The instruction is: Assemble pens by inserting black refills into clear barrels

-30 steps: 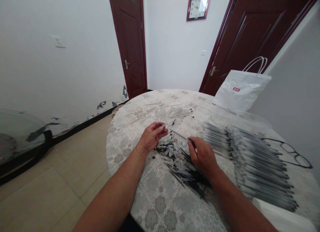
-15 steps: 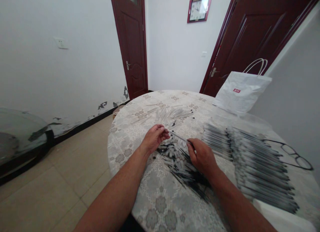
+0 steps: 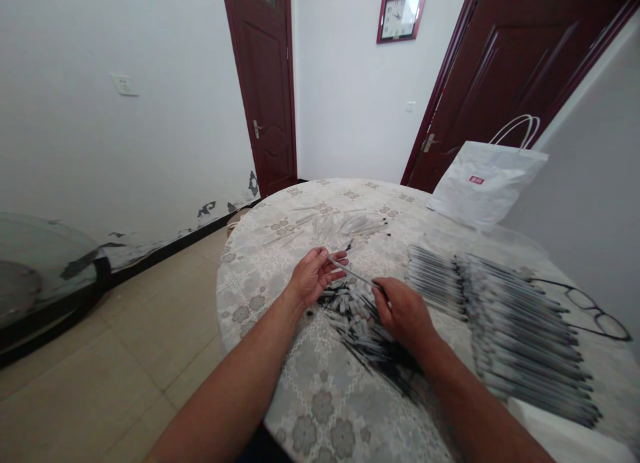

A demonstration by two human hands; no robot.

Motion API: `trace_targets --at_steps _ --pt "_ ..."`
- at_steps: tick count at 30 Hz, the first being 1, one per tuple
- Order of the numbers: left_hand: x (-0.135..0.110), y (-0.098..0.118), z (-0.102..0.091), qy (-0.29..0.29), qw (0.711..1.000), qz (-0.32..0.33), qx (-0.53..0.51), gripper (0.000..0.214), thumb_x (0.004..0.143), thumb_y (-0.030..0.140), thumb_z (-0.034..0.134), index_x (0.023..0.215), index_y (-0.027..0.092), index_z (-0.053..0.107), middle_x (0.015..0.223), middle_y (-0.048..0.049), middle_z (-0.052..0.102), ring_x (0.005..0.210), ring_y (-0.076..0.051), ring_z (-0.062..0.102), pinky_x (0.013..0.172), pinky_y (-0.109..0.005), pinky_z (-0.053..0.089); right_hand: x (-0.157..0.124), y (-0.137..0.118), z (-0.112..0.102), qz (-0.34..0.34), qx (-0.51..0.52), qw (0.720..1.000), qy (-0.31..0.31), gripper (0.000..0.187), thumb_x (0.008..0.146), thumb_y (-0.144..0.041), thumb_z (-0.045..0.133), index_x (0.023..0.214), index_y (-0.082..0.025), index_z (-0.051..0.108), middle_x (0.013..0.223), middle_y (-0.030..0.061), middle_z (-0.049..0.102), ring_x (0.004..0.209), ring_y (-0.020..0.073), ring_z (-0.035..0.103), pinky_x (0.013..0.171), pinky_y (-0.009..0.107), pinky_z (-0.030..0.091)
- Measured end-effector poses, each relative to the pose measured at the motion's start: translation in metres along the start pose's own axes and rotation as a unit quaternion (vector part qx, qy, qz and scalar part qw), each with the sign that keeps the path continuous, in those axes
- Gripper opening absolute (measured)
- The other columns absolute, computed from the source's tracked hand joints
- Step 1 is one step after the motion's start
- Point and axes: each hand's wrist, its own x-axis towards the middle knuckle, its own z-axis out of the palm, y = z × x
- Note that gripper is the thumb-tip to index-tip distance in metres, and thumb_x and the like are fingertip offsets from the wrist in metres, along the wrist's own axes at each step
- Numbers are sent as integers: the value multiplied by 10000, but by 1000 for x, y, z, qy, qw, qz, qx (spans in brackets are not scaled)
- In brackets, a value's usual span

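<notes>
My right hand (image 3: 404, 312) is closed in a pinch on one end of a thin pen (image 3: 353, 274) that slants up to the left. My left hand (image 3: 316, 275) hovers at the pen's far tip with its fingers loosened and partly spread around it. Both hands work above a loose heap of dark pen refills and small caps (image 3: 361, 324) on the round table (image 3: 320, 396). A pile of clear pen barrels (image 3: 343, 226) lies just beyond the hands.
Long rows of assembled pens (image 3: 505, 316) cover the table's right side. Glasses (image 3: 585, 310) lie at the far right, and a white paper bag (image 3: 486, 182) stands at the back. Dark red doors, a wall clock and tiled floor surround the table.
My left hand's fingers have loosened from a tight pinch at the pen's tip and now spread slightly. My right hand has stayed put with the pen.
</notes>
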Motion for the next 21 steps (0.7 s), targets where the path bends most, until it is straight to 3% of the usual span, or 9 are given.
trace_targets --at_steps 5,12,21 --pt "1 2 1 5 1000 12 -9 247 870 281 664 959 194 451 1171 -150 693 992 -236 714 783 -335 591 0 0 -3 9 7 1000 3 230 968 -273 460 1089 -176 629 968 103 700 891 224 648 843 346 502" --pt "2 1 1 -1 1000 8 16 241 867 285 671 975 176 485 1141 -161 704 990 -239 714 816 -358 588 2 -1 -5 4 -1 1000 18 220 971 -263 458 1078 -165 624 950 101 695 874 213 640 834 332 490" --pt "2 -1 6 15 999 11 28 262 857 294 679 948 183 460 1096 -168 719 944 -241 726 771 -337 587 2 0 -4 -39 -47 998 15 197 971 -243 477 1057 -155 631 928 94 687 864 203 623 807 310 469"
